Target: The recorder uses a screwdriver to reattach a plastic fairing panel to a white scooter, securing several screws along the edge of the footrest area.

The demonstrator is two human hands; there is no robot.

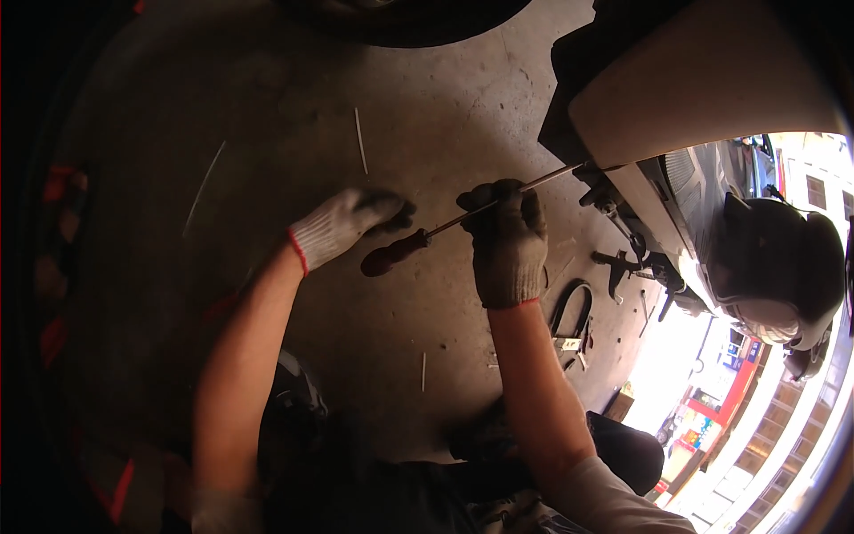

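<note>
A thin, straight white strip point(205, 189) lies at the left on the stained grey concrete floor point(294, 116). Next, the left hand point(356, 219), in a whitish knitted glove with a red cuff and dark palm, is free, fingers loosely bent, near the dark red handle of a long metal-shafted screwdriver point(394, 253). The similarly gloved right hand point(510, 240) grasps the shaft, which slants up rightward to the edge of a pale vehicle body panel point(703, 84); whether its tip touches is unclear. Below that lies a looped black belt point(558, 313).
</note>
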